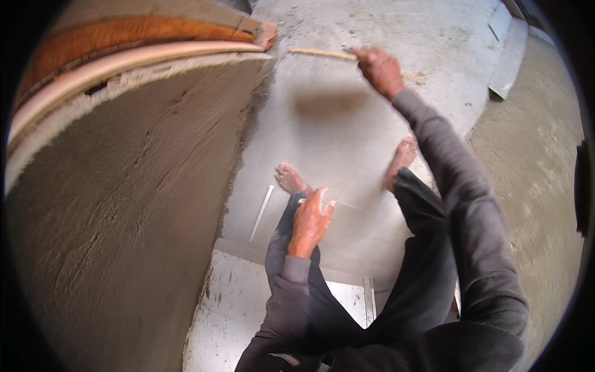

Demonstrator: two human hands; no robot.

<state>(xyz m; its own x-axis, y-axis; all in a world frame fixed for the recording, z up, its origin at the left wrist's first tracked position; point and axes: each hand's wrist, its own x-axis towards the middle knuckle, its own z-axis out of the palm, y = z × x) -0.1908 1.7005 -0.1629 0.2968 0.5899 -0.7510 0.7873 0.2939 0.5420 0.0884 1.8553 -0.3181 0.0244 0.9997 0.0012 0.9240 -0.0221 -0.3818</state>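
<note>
My right hand [379, 69] is stretched forward over the pale floor, its fingers closed around a thin tan stick [322, 54]. The stick points left, toward the end of the plastered wall, and motion blurs it somewhat. A tan bit also shows just right of the fist; whether it belongs to the stick I cannot tell. My left hand [311, 218] hangs in front of my left lower leg, holding nothing, with its fingers loosely apart. On the floor left of that hand lies a narrow white strip [261, 212].
A rough grey plastered wall [142, 161] fills the left side, topped by a pinkish rounded edge [142, 57] and orange-brown wood [142, 31]. My bare feet stand apart on the smooth floor [347, 229]. At far right are a grey board [509, 59] and a rough surface [533, 155].
</note>
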